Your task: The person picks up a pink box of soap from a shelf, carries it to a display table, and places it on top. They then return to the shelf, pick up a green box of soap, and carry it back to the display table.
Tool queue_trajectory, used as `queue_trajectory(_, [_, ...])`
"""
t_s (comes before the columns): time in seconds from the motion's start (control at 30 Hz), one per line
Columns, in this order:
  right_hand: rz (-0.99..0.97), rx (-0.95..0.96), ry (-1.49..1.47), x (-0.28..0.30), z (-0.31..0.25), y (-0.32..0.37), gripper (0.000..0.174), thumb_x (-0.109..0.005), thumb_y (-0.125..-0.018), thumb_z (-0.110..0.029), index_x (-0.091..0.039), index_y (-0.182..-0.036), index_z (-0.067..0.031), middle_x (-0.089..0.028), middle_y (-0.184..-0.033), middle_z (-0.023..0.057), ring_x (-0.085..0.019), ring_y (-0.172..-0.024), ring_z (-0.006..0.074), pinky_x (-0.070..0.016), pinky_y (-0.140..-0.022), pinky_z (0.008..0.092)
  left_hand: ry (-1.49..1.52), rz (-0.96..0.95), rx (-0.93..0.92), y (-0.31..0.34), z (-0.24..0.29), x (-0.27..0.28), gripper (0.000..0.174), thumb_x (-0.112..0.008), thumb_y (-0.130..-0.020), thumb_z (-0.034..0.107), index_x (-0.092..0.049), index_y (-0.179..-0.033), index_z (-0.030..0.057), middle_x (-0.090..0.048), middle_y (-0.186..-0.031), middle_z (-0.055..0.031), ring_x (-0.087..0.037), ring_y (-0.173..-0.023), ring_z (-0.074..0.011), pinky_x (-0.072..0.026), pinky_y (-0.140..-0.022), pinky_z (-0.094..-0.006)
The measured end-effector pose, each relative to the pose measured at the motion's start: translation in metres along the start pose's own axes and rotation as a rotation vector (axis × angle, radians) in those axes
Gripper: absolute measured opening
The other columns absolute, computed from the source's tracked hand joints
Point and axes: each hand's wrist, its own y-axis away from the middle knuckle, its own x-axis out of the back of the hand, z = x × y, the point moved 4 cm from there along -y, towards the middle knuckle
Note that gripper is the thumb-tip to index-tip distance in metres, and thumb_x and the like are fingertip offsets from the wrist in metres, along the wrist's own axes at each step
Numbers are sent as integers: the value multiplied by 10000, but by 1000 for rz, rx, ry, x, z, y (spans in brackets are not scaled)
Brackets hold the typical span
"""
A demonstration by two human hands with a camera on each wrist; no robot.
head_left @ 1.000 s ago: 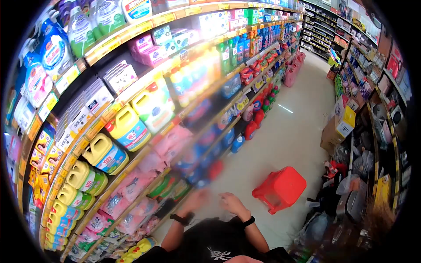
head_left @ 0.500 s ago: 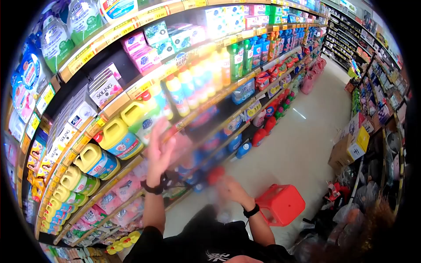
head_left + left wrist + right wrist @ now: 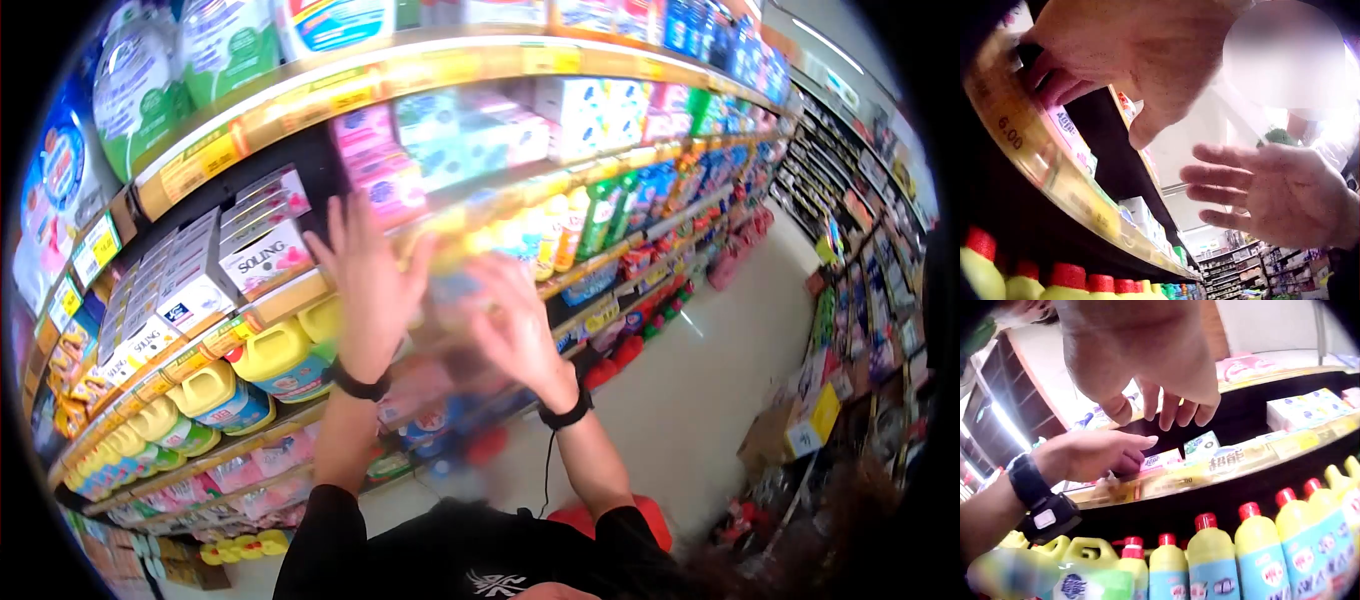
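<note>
My left hand [image 3: 372,290] is raised at the shelf edge with its fingers spread, just below a stack of pink boxes [image 3: 388,190]. In the right wrist view its fingers are right at a pink box [image 3: 1163,460], beside a teal-and-white box [image 3: 1201,446]. My right hand [image 3: 512,325] is lifted to the right of the left one, fingers extended and nothing in its grasp. From the left wrist view, the right hand [image 3: 1291,190] shows its palm, apart from the shelf. The head view blurs the area between the hands.
Yellow bottles with red caps [image 3: 1213,550] line the shelf below the boxes. White SOLING boxes [image 3: 265,250] stand left of the hands, and yellow jugs [image 3: 280,358] sit underneath. A red stool [image 3: 650,520] is partly hidden by my right arm. Across the aisle lies a cardboard box [image 3: 790,430].
Both hands have risen from low in front of the body to the shelf with the pink boxes, the left first, then the right. The view has shifted nearer that shelf.
</note>
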Motion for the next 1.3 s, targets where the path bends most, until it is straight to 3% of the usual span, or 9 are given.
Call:
queue_trajectory(0.03, [26,32,23,-4,3,-22,377,-667,-874,-108,-598,-1228,2,-579,-1256,191,-530,-1191,381,-422,-1029,454,-46,50,-41,-7,3,4,686,-670,-909,302,-415,-1405,-97,-569,-1290,-283,-465,-1304,-435,-302,-1113,-549])
queue_trajectory(0.13, [104,92,145,-24,20,-72,413,-684,-873,-161,-593,-1233,19,-591,-1210,198,-544,-1133,380,-405,-1003,454,257,-50,150,-19,-11,5,703,-654,-919,313,-393,-1409,-117,-605,-1176,-319,-558,-1159,-451,-430,-992,-492])
queue_trajectory(0.17, [108,97,168,-29,24,-87,421,-691,-871,-175,-595,-1232,19,-597,-1198,197,-548,-1118,376,-396,-1000,455,195,58,59,-20,-15,3,674,-621,-940,309,-394,-1396,-132,-639,-1029,-333,-633,-954,-457,-504,-816,-472])
queue_trajectory(0.27, [45,83,248,-53,41,-109,335,-700,-878,-249,-649,-1110,-12,-643,-993,152,-575,-968,334,-369,-966,451,182,-206,172,-30,-28,-2,645,-583,-963,312,-400,-1385,-139,-649,-968,-337,-660,-867,-458,-518,-750,-497])
queue_trajectory(0.43, [-24,47,210,-69,51,-110,237,-675,-903,-292,-667,-949,-60,-590,-783,97,-567,-840,305,-355,-927,429,78,-238,224,-34,-33,-10,511,-553,-975,312,-495,-1317,-63,-691,-801,-224,-679,-727,-416,-529,-632,-505])
queue_trajectory(0.7, [35,107,216,-71,54,-110,178,-673,-856,-186,-640,-931,-29,-546,-811,97,-519,-818,296,-347,-871,393,36,-51,197,-31,-30,-16,513,-599,-942,265,-494,-1332,-50,-679,-839,-232,-668,-739,-406,-516,-659,-485])
queue_trajectory(0.9, [5,156,205,-69,58,-106,477,-694,-859,-236,-618,-1293,-53,-643,-1130,81,-573,-1005,261,-349,-935,397,131,76,175,-20,-33,-17,578,-671,-883,208,-471,-1367,-36,-667,-1036,-207,-627,-925,-384,-469,-822,-452])
queue_trajectory(1.13, [28,260,18,-59,69,-96,538,-674,-813,-150,-594,-1338,-64,-565,-1365,116,-578,-1048,265,-333,-1006,419,273,197,39,-6,-36,-16,706,-728,-792,48,-417,-1422,-16,-635,-1215,-178,-591,-1148,-321,-437,-999,-394])
queue_trajectory(1.3, [-109,306,-141,-47,61,-72,519,-652,-773,-102,-606,-1285,-32,-553,-1367,146,-579,-1156,289,-180,-1138,578,341,147,38,35,-22,10,724,-732,-820,134,-374,-1425,-41,-585,-1243,-202,-578,-1156,-292,-452,-1007,-391])
